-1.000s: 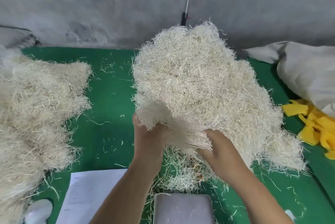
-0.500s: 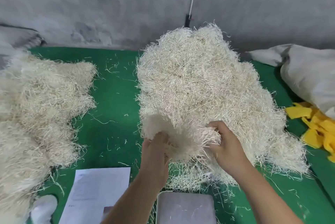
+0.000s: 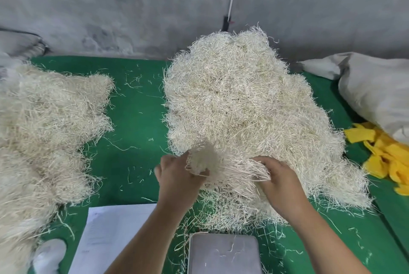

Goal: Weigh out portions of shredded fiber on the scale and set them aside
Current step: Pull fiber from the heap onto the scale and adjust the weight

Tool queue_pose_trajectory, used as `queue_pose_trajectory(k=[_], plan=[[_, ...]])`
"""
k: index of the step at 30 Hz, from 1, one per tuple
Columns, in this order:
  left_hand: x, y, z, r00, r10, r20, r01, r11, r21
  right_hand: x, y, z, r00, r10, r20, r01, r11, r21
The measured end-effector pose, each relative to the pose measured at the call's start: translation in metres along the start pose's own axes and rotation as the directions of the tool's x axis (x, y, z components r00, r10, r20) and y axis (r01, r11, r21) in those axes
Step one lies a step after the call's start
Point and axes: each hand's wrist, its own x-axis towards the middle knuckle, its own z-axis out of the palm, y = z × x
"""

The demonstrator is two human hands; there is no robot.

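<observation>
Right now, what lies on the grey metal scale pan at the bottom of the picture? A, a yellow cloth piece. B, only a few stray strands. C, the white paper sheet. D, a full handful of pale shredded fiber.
B: the grey metal scale pan bears only a few stray strands.

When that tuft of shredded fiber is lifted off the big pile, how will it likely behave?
The tuft, gripped by the left hand, is probably light and floppy. Its strands tangle with the big pile, so it may drag neighbours. Stray strands on the green mat suggest shedding.
</observation>
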Motion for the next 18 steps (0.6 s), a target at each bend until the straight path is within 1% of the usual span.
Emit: queue_pose_trajectory(k=[1,2,3,4,5,6,7,8,9,10,11,13,14,16,17,18], plan=[[-0.001,-0.001,-0.002,1.0,-0.011,0.013,0.011,0.999,-0.053,-0.001,0.005,0.001,0.999,-0.037,-0.018,0.036,0.996,-0.087],[-0.002,-0.001,-0.003,0.998,-0.013,0.064,0.023,0.988,-0.155,-0.002,0.01,0.002,0.997,-0.067,-0.032,0.062,0.988,-0.144],[-0.002,-0.003,-0.002,0.995,-0.017,0.098,0.039,0.974,-0.224,-0.001,0.014,0.003,0.997,-0.064,-0.046,0.055,0.984,-0.169],[-0.003,-0.006,-0.001,0.995,-0.023,0.101,0.047,0.969,-0.243,0.0,0.017,0.004,0.998,-0.033,-0.053,0.023,0.982,-0.186],[-0.004,-0.007,-0.002,0.995,-0.049,0.081,0.069,0.96,-0.272,0.001,0.02,0.005,0.998,0.035,-0.058,-0.045,0.98,-0.192],[-0.005,-0.008,-0.004,0.993,-0.102,0.06,0.116,0.94,-0.322,0.002,0.021,0.004,0.987,0.153,-0.039,-0.157,0.976,-0.153],[-0.005,-0.007,-0.006,0.98,-0.193,0.045,0.193,0.878,-0.437,0.003,0.021,0.001,0.951,0.309,0.03,-0.308,0.951,-0.035],[-0.004,-0.006,-0.008,0.954,-0.295,0.056,0.274,0.78,-0.563,0.003,0.022,-0.001,0.898,0.409,0.164,-0.426,0.9,0.091],[-0.003,-0.004,-0.011,0.923,-0.373,0.088,0.336,0.676,-0.656,0.002,0.024,-0.004,0.849,0.432,0.303,-0.5,0.843,0.2],[-0.004,-0.003,-0.013,0.907,-0.399,0.135,0.369,0.6,-0.71,0.001,0.024,-0.007,0.819,0.401,0.411,-0.531,0.799,0.281],[-0.006,0.0,-0.014,0.904,-0.384,0.186,0.386,0.551,-0.74,0.001,0.021,-0.009,0.818,0.332,0.471,-0.5,0.814,0.295],[-0.01,0.005,-0.014,0.898,-0.331,0.29,0.426,0.485,-0.764,-0.002,0.008,-0.008,0.847,0.174,0.503,-0.366,0.876,0.313],[-0.012,0.009,-0.014,0.889,-0.316,0.331,0.449,0.463,-0.765,-0.001,0.0,-0.005,0.859,0.134,0.495,-0.336,0.876,0.346],[-0.017,0.013,-0.013,0.869,-0.267,0.416,0.494,0.422,-0.76,0.001,-0.016,0.005,0.869,0.141,0.474,-0.375,0.812,0.447],[-0.019,0.016,-0.013,0.857,-0.231,0.46,0.514,0.41,-0.753,0.002,-0.021,0.011,0.857,0.156,0.491,-0.411,0.781,0.47],[-0.021,0.018,-0.014,0.847,-0.195,0.494,0.528,0.408,-0.744,0.003,-0.025,0.017,0.847,0.151,0.509,-0.416,0.786,0.458]])
